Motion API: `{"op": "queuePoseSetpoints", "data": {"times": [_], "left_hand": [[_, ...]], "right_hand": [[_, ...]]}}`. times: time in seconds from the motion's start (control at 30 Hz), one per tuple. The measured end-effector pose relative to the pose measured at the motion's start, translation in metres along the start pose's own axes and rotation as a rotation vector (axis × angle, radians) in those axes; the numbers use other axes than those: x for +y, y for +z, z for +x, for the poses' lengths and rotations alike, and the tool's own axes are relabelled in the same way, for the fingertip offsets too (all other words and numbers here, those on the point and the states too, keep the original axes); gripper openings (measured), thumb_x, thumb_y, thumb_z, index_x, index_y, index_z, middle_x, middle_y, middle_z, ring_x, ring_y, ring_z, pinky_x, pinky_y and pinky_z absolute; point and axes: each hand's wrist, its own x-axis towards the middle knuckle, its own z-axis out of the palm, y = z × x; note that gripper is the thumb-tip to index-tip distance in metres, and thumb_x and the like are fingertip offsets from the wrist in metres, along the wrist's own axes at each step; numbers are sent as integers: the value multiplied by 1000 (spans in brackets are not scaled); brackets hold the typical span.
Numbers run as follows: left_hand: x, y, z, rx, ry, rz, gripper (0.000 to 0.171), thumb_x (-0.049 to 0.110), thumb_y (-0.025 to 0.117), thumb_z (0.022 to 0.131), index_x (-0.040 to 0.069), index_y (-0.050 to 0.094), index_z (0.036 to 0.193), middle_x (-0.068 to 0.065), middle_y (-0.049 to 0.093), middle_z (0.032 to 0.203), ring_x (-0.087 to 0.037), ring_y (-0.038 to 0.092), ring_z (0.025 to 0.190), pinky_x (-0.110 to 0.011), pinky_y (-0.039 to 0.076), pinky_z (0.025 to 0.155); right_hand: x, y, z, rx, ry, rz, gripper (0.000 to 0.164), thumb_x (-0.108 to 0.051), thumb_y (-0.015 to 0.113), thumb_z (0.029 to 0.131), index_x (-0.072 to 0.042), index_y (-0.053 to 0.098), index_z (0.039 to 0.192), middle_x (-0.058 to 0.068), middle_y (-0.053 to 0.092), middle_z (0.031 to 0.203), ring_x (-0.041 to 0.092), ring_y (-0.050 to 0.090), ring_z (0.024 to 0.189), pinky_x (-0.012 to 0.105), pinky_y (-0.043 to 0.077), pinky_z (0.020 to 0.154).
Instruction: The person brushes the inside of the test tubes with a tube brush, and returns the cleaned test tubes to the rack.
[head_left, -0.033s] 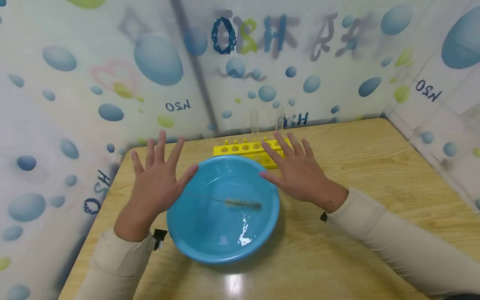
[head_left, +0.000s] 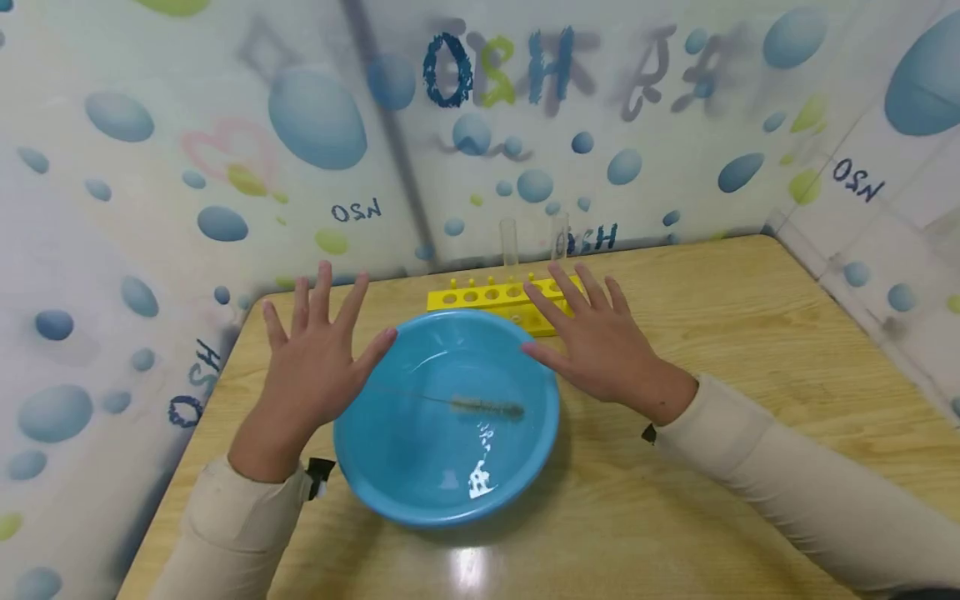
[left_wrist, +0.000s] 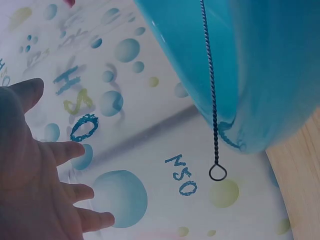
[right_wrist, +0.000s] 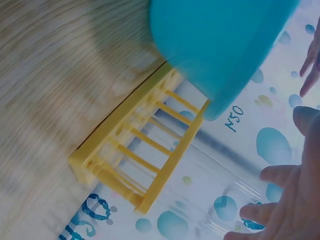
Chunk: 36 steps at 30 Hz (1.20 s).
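Blue basin (head_left: pixel 446 518), centre of the head frame, on a wood-grain surface (head_left: pixel 750 333). Brush (head_left: pixel 487 407), bristles inside the basin near centre, twisted-wire handle (left_wrist: pixel 211 85) towards the left, looped end past the rim. Yellow rack (head_left: pixel 502 297), upper centre, just behind the basin, with two clear tubes (head_left: pixel 509 242) upright in it. Left hand (head_left: pixel 303 379), left of centre: fingers straight and spread, apart from the handle. Right hand (head_left: pixel 603 350), right of centre: fingers likewise straight and spread, apart from the rack. Patterned wall (head_left: pixel 300 50), upper frame, blue drops and lettering.
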Motion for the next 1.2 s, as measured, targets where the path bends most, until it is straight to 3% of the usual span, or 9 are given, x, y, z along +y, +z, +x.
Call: {"op": "queuePoseSetpoints", "data": {"times": [0.37, 0.47, 0.63, 0.77, 0.87, 0.93, 1.03, 1.2], "left_hand": [[-5, 5, -6, -1, -4, -7, 75, 60, 40, 101, 24, 13, 161, -16, -5, 168, -47, -2, 153, -75, -8, 114], [-8, 7, -7, -12, -6, -16, 73, 57, 42, 102, 22, 17, 161, -19, 4, 168, -47, 5, 153, -74, -1, 116], [-19, 12, -8, -10, -28, -74, 67, 53, 42, 103, 19, 25, 159, -22, 26, 162, -49, 26, 146, -74, 21, 112], [-36, 18, -7, -35, -75, -210, 66, 54, 37, 105, 18, 25, 159, -23, 32, 158, -48, 36, 142, -73, 33, 105], [-48, 26, -8, -72, -116, -377, 66, 54, 37, 105, 19, 21, 160, -22, 38, 154, -46, 45, 136, -68, 42, 100], [-56, 33, -9, -91, -140, -486, 65, 53, 37, 105, 19, 22, 159, -22, 45, 148, -42, 55, 127, -62, 49, 95], [-65, 42, -14, -118, -173, -628, 62, 52, 37, 106, 15, 30, 156, -22, 57, 132, -36, 65, 107, -49, 56, 85], [-72, 48, -19, -142, -232, -763, 60, 52, 36, 106, 6, 52, 139, -20, 61, 113, -22, 64, 88, -32, 58, 70]], "right_hand": [[-3, 3, -2, -38, -9, 41, 75, -60, 45, 100, -27, 17, 161, 13, 5, 169, 43, 3, 155, 69, 10, 119], [-5, 5, -2, -63, -7, 71, 75, -58, 46, 100, -26, 17, 161, 15, 10, 168, 44, 7, 154, 68, 16, 118], [-8, 10, 0, -133, 19, 213, 74, -55, 47, 101, -22, 19, 161, 17, 33, 160, 42, 35, 146, 66, 39, 108], [-10, 16, 7, -202, 58, 404, 75, -47, 50, 102, -19, 14, 161, 16, 58, 140, 33, 63, 119, 49, 58, 87], [-10, 24, 13, -220, 96, 519, 76, -40, 54, 102, -17, 12, 161, 15, 65, 127, 25, 67, 102, 36, 60, 76], [-10, 30, 15, -224, 126, 588, 74, -37, 54, 102, -16, 14, 161, 15, 65, 126, 24, 67, 101, 35, 61, 76], [-11, 40, 16, -231, 136, 698, 67, -31, 51, 104, -15, 18, 160, 16, 57, 141, 26, 66, 113, 38, 61, 83], [-11, 48, 12, -236, 114, 850, 60, -21, 46, 106, -17, 21, 160, 10, 37, 160, 26, 66, 116, 37, 60, 84]]}}
